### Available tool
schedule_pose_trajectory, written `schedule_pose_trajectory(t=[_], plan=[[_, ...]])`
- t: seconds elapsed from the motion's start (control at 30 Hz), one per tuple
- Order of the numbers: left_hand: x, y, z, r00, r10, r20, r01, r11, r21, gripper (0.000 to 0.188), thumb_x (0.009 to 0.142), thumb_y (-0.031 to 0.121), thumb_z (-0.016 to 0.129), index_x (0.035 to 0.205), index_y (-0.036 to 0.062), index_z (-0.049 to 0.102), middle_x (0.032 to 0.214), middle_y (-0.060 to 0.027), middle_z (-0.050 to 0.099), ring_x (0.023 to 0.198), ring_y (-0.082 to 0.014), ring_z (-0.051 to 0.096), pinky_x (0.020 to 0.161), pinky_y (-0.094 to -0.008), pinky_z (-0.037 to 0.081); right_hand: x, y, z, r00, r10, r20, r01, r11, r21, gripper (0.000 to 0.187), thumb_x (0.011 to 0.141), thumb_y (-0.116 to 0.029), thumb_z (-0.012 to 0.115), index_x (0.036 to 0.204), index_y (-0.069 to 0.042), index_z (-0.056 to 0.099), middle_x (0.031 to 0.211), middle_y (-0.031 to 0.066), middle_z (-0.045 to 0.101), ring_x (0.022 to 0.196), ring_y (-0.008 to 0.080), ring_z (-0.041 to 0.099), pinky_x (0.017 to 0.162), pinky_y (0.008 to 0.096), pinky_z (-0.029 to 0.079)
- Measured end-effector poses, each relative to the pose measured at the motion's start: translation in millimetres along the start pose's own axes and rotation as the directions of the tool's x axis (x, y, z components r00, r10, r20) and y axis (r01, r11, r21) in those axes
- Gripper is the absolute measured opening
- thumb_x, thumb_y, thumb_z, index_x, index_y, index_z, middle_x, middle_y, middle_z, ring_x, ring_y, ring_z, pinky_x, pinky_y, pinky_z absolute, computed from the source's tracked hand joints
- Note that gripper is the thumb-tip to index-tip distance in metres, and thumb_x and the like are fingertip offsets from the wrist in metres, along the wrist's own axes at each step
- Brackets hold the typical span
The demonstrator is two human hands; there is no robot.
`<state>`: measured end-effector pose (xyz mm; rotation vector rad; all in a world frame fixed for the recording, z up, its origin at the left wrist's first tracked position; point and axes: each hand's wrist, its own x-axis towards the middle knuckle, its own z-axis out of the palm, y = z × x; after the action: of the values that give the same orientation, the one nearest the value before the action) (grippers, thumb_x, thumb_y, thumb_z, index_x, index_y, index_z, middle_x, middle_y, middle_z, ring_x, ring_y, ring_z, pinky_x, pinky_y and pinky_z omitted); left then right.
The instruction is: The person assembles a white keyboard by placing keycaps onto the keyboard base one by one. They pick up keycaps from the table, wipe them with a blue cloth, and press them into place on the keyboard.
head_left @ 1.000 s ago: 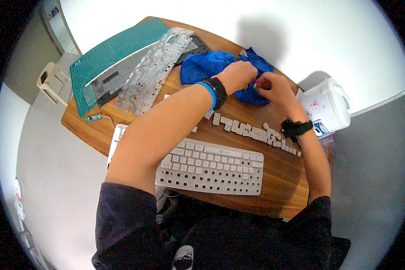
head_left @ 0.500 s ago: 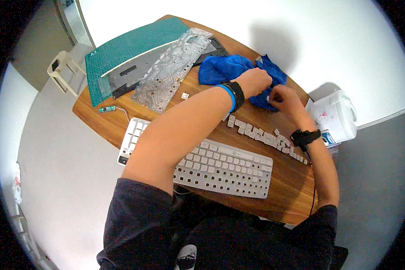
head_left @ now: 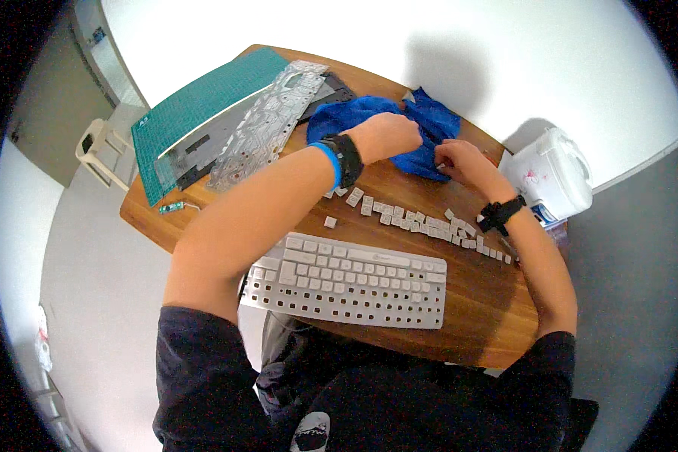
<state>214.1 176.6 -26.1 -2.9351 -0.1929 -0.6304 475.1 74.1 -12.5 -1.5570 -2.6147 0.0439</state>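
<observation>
At twelve o'clock on the wooden table [head_left: 497, 309], both hands press the blue cloth [head_left: 369, 113]. Left hand [head_left: 388, 135] is curled shut, holding the cloth flat so the right hand [head_left: 459, 162] can pinch a small keycap [head_left: 441, 165] for wiping.

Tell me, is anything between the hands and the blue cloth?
No. Both the left hand and the right hand already rest right on the blue cloth. The loose keys lie nearer the person, out of the way.

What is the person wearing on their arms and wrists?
Both forearms are bare below short dark sleeves. The left hand has a black watch-like band at the wrist with a bright blue band beside it. The right hand has one black wristband.
</observation>
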Motion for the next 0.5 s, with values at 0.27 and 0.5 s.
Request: schedule_pose_trajectory(t=[0.27,0.5], plan=[[26,-15,-1,0.988,-0.096,-0.123,0.029,0.888,-0.459,0.010,0.091,0.005,0.071,0.099,0.0047,0.074,0.094,-0.0207,0.076,0.094,-0.0428,0.074,0.082,-0.0492,0.059,7,-9,0,0.998,0.044,0.043,-0.046,0.998,0.046,0.016,0.090,0.000,0.069,0.105,-0.005,0.071,0.106,0.0177,0.071,0.105,0.0428,0.071,0.089,0.0515,0.058],[37,4,20,0.988,-0.128,-0.086,0.070,0.867,-0.493,0.007,0.084,0.009,0.075,0.090,0.0036,0.074,0.086,-0.0198,0.074,0.086,-0.0426,0.073,0.076,-0.0492,0.058,2,7,14,1.000,0.018,0.004,-0.018,1.000,0.000,0.021,0.088,-0.002,0.074,0.108,-0.003,0.069,0.104,0.0163,0.070,0.099,0.0405,0.069,0.088,0.0498,0.057]])
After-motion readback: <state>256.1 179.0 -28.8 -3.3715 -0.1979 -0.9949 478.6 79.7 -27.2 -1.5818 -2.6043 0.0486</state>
